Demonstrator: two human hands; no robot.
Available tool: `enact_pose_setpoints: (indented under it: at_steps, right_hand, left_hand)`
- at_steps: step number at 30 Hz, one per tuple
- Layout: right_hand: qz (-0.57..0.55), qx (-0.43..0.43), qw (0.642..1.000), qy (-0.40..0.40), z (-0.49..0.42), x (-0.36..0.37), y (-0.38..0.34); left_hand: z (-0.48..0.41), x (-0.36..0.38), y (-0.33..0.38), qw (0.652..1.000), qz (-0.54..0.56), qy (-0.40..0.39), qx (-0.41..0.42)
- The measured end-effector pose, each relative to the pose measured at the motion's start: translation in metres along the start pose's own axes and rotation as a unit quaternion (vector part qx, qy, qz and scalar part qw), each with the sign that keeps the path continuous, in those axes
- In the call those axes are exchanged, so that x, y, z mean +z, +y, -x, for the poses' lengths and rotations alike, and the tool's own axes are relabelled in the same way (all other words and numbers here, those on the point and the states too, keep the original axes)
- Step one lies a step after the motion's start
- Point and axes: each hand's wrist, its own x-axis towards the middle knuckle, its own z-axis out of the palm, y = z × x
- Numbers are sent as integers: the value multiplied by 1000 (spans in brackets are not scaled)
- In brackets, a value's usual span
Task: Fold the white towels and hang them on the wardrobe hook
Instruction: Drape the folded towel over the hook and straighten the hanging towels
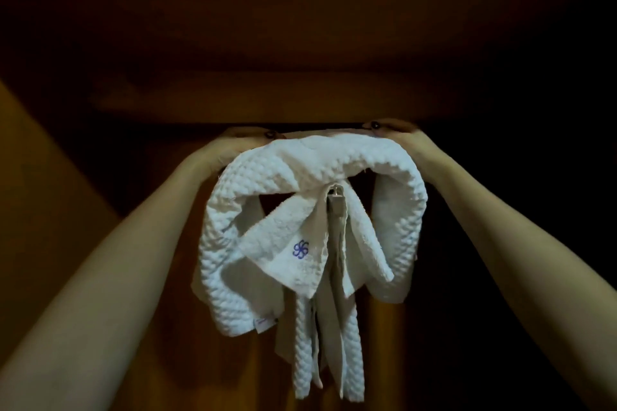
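Hanging in loops just under a wardrobe shelf [233, 100], a white towel [314, 170] was gripped at its upper edge by the left hand [243, 142] and the right hand [399, 133], thumbs laid on top, fingers hidden behind the cloth.

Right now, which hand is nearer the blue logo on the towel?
Left. The left hand holds the top of the white towel, up and left of the blue logo; the right hand holds it farther off, up and right.
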Motion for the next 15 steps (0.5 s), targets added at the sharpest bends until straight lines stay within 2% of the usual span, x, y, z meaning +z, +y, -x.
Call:
enact_pose_setpoints:
  at_steps: [6,9,15]
  right_hand:
    - [-19,6,999,49,-37,19,26]
    - [-30,23,998,51,-41,17,30]
    - [-6,-9,999,43,-29,9,9]
  left_hand:
    - [-25,-4,-12,999,-23,33,-16]
    - [-29,-1,-19,998,32,46,-23]
    - [-25,-2,-10,994,97,45,3]
